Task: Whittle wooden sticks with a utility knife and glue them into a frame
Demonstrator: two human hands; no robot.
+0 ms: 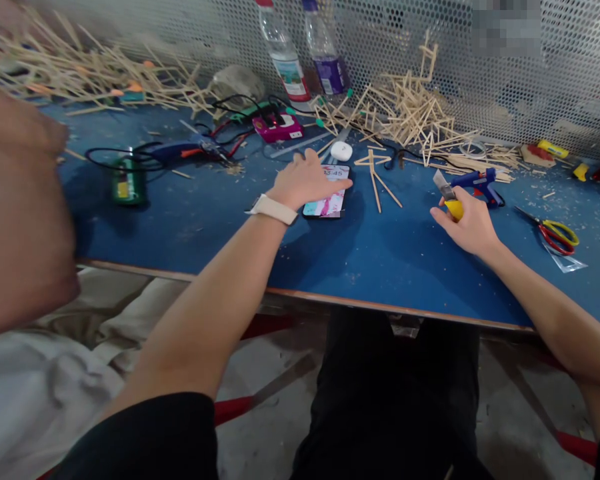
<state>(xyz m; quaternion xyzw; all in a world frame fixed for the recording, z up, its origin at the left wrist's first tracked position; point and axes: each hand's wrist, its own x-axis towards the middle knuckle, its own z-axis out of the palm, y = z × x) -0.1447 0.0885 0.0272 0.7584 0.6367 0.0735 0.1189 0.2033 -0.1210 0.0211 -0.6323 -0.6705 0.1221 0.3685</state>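
Our right grip [473, 223] is closed round a knife [454, 211], its yellow body against our fingers and its blade pointing up and away from us, raised over the counter [380, 267]. Our left grip [303, 181] lies over a phone [325, 204], thumb stretched across the lit screen; the undersides of the fingers are hidden, so we cannot tell whether they grasp it. The phone lies flat on the counter, face up. A watch [275, 209] circles our left wrist.

Just beyond the phone sits a white case [341, 151], and to its right, between our two hands, lies a small stick frame [371, 167] with splayed legs. Just past the knife rests a blue glue gun [481, 183]; farther right are scissors [554, 231], touching a clear triangle [569, 263].

Farther out, a heap of sticks [415, 113] leans by the mesh [395, 40], with a red-capped bottle [287, 67] and a purple-capped bottle [329, 67] left of it. Nearer us than the bottles sits a pink box [279, 128]; well left stands a green jar [129, 185].
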